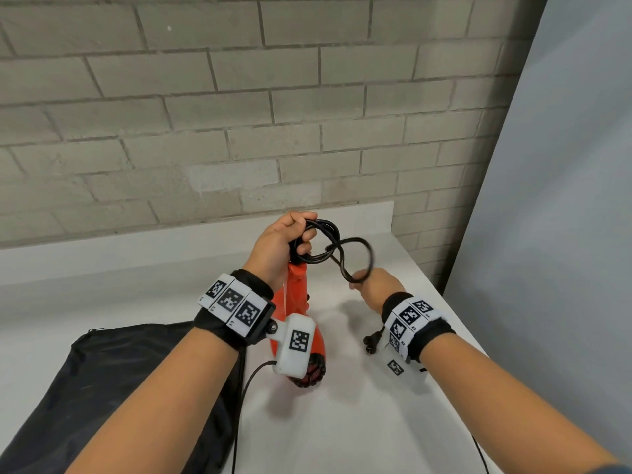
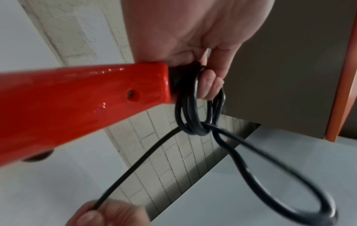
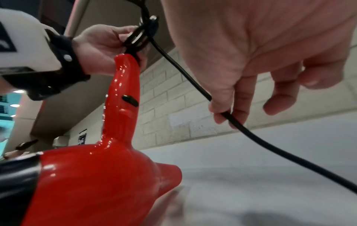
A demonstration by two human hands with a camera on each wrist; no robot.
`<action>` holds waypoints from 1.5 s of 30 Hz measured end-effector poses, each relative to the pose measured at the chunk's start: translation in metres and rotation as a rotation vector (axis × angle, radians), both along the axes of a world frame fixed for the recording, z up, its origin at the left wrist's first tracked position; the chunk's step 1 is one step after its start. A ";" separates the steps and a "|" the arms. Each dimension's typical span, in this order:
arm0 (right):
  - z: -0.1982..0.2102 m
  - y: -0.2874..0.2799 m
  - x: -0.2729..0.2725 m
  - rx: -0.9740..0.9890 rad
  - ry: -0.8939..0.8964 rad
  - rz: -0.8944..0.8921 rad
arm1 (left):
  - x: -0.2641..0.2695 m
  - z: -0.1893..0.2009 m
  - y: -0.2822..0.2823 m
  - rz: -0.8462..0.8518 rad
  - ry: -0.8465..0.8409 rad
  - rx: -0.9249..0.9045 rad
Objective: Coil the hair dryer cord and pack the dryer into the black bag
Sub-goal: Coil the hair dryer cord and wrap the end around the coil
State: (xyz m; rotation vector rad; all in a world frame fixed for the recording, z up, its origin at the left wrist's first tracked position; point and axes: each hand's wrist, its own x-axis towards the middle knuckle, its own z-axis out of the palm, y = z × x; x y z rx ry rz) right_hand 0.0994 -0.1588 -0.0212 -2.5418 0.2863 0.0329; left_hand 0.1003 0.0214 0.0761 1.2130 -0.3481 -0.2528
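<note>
A glossy red hair dryer (image 1: 297, 295) hangs handle-up over the white table, its body (image 3: 92, 180) low near the surface. My left hand (image 1: 287, 241) grips several coils of the black cord (image 2: 193, 110) at the end of the red handle (image 2: 96, 94). A loose loop of cord (image 1: 355, 258) runs from the coils to my right hand (image 1: 371, 285), which pinches the cord (image 3: 224, 113) between thumb and forefinger, other fingers loosely curled. The plug (image 1: 372, 341) dangles below my right wrist. The black bag (image 1: 113, 388) lies flat at the lower left.
A white table (image 1: 171, 268) stands against a grey brick wall (image 1: 239, 114). A pale panel (image 1: 564, 200) rises along the right side. A thin black cable (image 1: 246, 398) from the left wrist camera hangs by the bag.
</note>
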 end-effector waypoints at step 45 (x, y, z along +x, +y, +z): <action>0.047 0.003 0.015 0.061 -0.192 -0.029 | -0.008 0.004 0.004 -0.194 -0.076 0.178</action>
